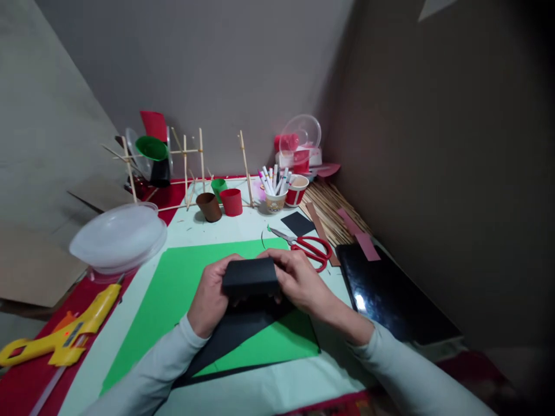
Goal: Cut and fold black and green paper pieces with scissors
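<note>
A small piece of black card [250, 276], bent into a curve, is held between both of my hands. My left hand [212, 293] grips its left end, and my right hand [299, 278] pinches the right end. Beneath them a larger black sheet [234, 335] lies across a green sheet [151, 306]. Red-handled scissors [310, 248] rest just beyond my right hand, blades pointing to the far left. Close to them is a small black card square [298, 223]. The fingertips under the bent card are partly hidden.
A yellow glue gun [65, 335] lies at left, near stacked plastic lids [119, 237]. Brown [208, 208], red [231, 202] and green paper tubes [218, 188] stand behind the sheets, beside a stick frame [202, 162]. A marker cup [276, 201], wooden sticks [333, 208] and a black glossy device [390, 294] are rightward.
</note>
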Demonstrator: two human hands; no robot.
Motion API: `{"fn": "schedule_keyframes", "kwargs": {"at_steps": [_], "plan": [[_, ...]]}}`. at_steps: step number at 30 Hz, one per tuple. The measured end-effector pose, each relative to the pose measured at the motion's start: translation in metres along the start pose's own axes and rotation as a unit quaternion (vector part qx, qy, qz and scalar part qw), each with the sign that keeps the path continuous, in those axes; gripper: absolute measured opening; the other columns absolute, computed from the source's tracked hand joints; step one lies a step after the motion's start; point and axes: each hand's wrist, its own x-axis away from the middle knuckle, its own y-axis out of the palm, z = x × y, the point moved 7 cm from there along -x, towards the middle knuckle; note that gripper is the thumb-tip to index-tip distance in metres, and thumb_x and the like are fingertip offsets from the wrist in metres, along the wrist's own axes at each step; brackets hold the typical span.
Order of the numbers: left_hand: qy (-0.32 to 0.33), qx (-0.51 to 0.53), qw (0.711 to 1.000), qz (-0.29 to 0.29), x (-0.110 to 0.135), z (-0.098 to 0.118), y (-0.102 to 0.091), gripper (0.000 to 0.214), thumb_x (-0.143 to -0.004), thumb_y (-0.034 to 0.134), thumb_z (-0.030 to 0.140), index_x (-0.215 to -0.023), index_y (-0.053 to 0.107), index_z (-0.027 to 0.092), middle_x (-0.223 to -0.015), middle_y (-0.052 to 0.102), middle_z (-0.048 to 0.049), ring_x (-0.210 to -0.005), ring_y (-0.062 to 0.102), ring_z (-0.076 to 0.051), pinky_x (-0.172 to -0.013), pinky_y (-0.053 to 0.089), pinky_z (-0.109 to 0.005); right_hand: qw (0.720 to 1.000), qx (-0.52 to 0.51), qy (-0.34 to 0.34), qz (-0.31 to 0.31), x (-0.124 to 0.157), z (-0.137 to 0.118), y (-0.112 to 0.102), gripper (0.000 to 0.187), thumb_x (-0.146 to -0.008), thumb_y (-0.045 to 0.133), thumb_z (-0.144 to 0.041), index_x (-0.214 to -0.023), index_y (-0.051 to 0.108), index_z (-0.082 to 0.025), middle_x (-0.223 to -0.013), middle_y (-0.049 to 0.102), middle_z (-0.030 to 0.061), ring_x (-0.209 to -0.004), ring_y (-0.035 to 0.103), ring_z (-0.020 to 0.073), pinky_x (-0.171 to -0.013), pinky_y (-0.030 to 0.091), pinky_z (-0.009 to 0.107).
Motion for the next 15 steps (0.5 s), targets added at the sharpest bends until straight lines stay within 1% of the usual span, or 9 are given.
{"fn": "schedule_keyframes", "kwargs": {"at_steps": [2, 4, 5, 7, 9, 12, 15], "plan": [[0.019, -0.004, 1.0, 0.007, 0.001, 0.002, -0.002, 0.007, -0.064, 0.059, 0.014, -0.065, 0.063, 0.018, -0.051, 0.054, 0.0072, -0.049, 0.043, -0.008, -0.047, 0.035, -0.018, 0.999, 0.012, -0.017, 0.029, 0.003, -0.008, -0.001, 0.013, -0.08, 0.055, -0.014, -0.068, 0.055, -0.019, -0.059, 0.051, -0.0018, -0.052, 0.046, 0.0119, -0.052, 0.034, 0.023], [0.037, -0.006, 0.999, 0.02, 0.002, 0.004, -0.005, 0.005, -0.063, 0.06, 0.014, -0.063, 0.063, 0.018, -0.055, 0.055, 0.0064, -0.052, 0.046, -0.008, -0.05, 0.038, -0.017, 0.998, 0.013, -0.03, 0.044, 0.006, -0.013, 0.0, 0.017, -0.079, 0.056, -0.012, -0.064, 0.051, -0.02, -0.062, 0.051, -0.0012, -0.056, 0.045, 0.0121, -0.056, 0.034, 0.024], [0.033, -0.005, 0.999, 0.023, 0.002, 0.003, -0.006, 0.004, -0.064, 0.059, 0.015, -0.062, 0.062, 0.018, -0.053, 0.054, 0.0066, -0.05, 0.045, -0.008, -0.048, 0.037, -0.017, 0.999, 0.007, -0.031, 0.043, 0.006, -0.013, 0.001, 0.017, -0.08, 0.056, -0.013, -0.065, 0.052, -0.02, -0.063, 0.051, -0.0012, -0.056, 0.047, 0.012, -0.055, 0.034, 0.024], [0.006, -0.002, 1.0, 0.019, 0.002, -0.002, -0.007, 0.007, -0.067, 0.056, 0.018, -0.062, 0.06, 0.019, -0.046, 0.049, 0.0078, -0.041, 0.039, -0.007, -0.04, 0.03, -0.018, 0.999, -0.014, -0.02, 0.024, 0.005, -0.008, 0.004, 0.012, -0.086, 0.053, -0.02, -0.074, 0.057, -0.019, -0.061, 0.053, -0.0018, -0.05, 0.052, 0.0122, -0.049, 0.036, 0.023], [-0.02, -0.006, 1.0, 0.013, 0.001, -0.007, -0.007, 0.008, -0.068, 0.054, 0.019, -0.062, 0.059, 0.02, -0.042, 0.046, 0.0085, -0.036, 0.035, -0.007, -0.037, 0.026, -0.018, 0.999, -0.047, 0.001, -0.001, 0.003, 0.001, 0.008, 0.017, -0.091, 0.049, -0.028, -0.086, 0.062, -0.018, -0.059, 0.056, -0.0024, -0.044, 0.057, 0.0132, -0.044, 0.038, 0.022], [-0.02, -0.025, 0.999, 0.012, -0.001, -0.008, -0.007, 0.007, -0.068, 0.054, 0.02, -0.062, 0.058, 0.02, -0.044, 0.047, 0.0082, -0.038, 0.037, -0.007, -0.037, 0.027, -0.018, 0.995, -0.097, 0.032, -0.012, -0.001, 0.013, 0.01, 0.024, -0.092, 0.047, -0.034, -0.097, 0.063, -0.017, -0.059, 0.059, -0.0029, -0.042, 0.06, 0.0135, -0.042, 0.043, 0.021], [-0.016, -0.037, 0.999, 0.015, -0.003, -0.007, -0.007, 0.007, -0.067, 0.052, 0.021, -0.063, 0.057, 0.02, -0.044, 0.047, 0.0084, -0.038, 0.036, -0.007, -0.037, 0.028, -0.019, 0.991, -0.126, 0.052, -0.004, -0.005, 0.019, 0.01, 0.027, -0.091, 0.051, -0.04, -0.097, 0.062, -0.016, -0.06, 0.06, -0.0033, -0.04, 0.059, 0.0123, -0.041, 0.044, 0.021]]}}
